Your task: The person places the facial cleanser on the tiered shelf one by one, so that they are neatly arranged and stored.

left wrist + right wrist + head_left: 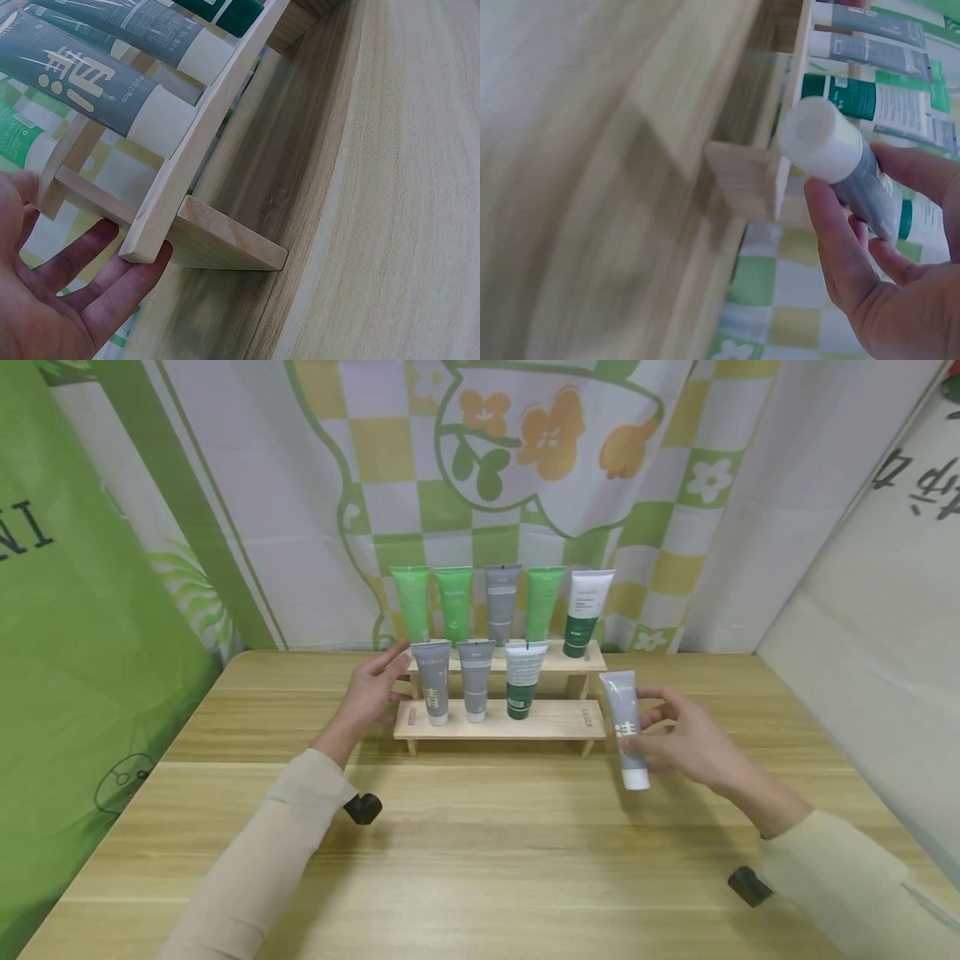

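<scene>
My right hand (pixel 693 739) holds a grey squeeze tube (pixel 621 710) with its white cap down, off the right end of a two-tier wooden rack (pixel 562 718). In the right wrist view, the tube's white cap (pixel 810 139) faces the camera, with thumb and fingers around the grey body. At the rack's left end is my left hand (pixel 371 689); in the left wrist view its loosely extended fingers (pixel 124 296) touch the lower shelf's end and the thumb lies by the upper shelf. The lower tier bears two grey tubes (pixel 476 681) and a white-and-green tube (pixel 525 677).
On the upper tier stand three green tubes (pixel 454 602), a grey tube (pixel 502 602) and another white-and-green tube (pixel 587 610). The rack is on a wooden table (pixel 487 860), close to a patterned curtain (pixel 390 452). A green cloth (pixel 75 652) hangs at the left.
</scene>
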`<state>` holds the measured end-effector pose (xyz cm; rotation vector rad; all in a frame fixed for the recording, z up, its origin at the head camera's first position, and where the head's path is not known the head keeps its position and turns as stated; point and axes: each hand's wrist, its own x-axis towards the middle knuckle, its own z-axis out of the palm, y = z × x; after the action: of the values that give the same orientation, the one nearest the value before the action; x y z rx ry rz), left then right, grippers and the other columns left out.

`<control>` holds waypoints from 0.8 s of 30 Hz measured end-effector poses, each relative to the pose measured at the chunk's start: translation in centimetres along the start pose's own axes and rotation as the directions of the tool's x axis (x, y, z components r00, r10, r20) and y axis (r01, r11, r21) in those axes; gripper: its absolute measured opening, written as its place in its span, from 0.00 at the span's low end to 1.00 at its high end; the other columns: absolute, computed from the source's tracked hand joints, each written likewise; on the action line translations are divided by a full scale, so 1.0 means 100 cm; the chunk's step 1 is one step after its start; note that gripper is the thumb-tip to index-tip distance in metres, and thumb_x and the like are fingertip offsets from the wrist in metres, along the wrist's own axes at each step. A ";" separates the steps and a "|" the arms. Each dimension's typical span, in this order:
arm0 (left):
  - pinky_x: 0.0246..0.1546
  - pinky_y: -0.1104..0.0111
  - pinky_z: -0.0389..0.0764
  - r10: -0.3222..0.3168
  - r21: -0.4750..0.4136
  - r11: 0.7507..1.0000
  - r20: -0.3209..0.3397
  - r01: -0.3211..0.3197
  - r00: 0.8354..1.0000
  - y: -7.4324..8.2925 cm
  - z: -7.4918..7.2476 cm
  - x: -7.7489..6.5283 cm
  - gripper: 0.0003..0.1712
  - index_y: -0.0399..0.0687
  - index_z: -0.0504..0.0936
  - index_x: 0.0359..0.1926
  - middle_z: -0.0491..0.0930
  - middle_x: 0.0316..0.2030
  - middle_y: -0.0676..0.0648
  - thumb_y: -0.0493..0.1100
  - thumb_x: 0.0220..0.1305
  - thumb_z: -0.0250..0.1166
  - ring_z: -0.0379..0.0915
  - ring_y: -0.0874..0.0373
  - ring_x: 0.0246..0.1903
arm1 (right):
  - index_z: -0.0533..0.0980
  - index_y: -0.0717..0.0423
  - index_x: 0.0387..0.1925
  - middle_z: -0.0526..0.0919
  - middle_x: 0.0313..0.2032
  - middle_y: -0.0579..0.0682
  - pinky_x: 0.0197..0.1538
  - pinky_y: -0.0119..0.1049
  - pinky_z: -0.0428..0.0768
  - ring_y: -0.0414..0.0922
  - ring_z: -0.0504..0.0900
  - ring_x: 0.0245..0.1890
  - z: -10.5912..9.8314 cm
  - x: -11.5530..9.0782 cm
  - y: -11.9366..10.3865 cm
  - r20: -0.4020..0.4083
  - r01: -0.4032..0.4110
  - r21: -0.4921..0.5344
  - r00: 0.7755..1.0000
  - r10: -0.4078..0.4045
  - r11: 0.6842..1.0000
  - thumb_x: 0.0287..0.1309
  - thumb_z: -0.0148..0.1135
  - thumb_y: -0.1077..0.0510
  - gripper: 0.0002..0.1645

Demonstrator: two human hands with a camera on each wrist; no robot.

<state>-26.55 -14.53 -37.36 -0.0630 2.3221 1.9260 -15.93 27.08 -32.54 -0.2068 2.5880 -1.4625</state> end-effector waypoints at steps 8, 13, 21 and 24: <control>0.40 0.42 0.82 0.004 0.005 1.000 -0.011 -0.004 1.000 -0.002 0.000 0.003 0.30 0.76 0.65 0.73 0.71 0.65 0.37 0.64 0.73 0.55 0.76 0.34 0.53 | 0.55 0.61 0.74 0.73 0.49 0.66 0.36 0.43 0.87 0.53 0.83 0.40 0.023 0.020 -0.024 -0.128 0.067 0.033 0.990 -0.063 0.997 0.55 0.73 0.66 0.51; 0.39 0.42 0.82 0.015 0.008 1.000 -0.015 -0.015 1.000 -0.003 0.000 0.003 0.30 0.75 0.66 0.74 0.72 0.63 0.37 0.63 0.74 0.55 0.77 0.34 0.52 | 0.57 0.65 0.72 0.74 0.47 0.66 0.36 0.37 0.86 0.56 0.82 0.41 0.037 0.031 -0.031 -0.210 0.172 -0.005 0.963 -0.169 0.985 0.54 0.73 0.70 0.48; 0.36 0.44 0.83 0.021 0.007 1.000 -0.021 -0.021 1.000 -0.004 0.000 0.003 0.30 0.73 0.66 0.74 0.74 0.62 0.37 0.63 0.74 0.55 0.78 0.35 0.50 | 0.58 0.64 0.69 0.74 0.47 0.63 0.47 0.41 0.81 0.56 0.80 0.44 0.056 0.048 -0.026 -0.349 0.221 -0.081 0.907 -0.235 0.972 0.54 0.72 0.71 0.46; 0.37 0.43 0.83 0.025 0.011 1.000 -0.019 -0.025 1.000 -0.004 0.000 0.004 0.31 0.71 0.65 0.75 0.73 0.62 0.37 0.64 0.74 0.54 0.77 0.34 0.51 | 0.57 0.63 0.68 0.74 0.47 0.62 0.49 0.46 0.80 0.56 0.80 0.44 0.063 0.054 -0.022 -0.402 0.254 -0.059 0.879 -0.255 0.966 0.53 0.72 0.73 0.46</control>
<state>-26.86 -14.57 -37.81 -0.0514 2.3562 1.9326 -19.83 19.62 -34.20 -0.2791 2.9877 -1.7527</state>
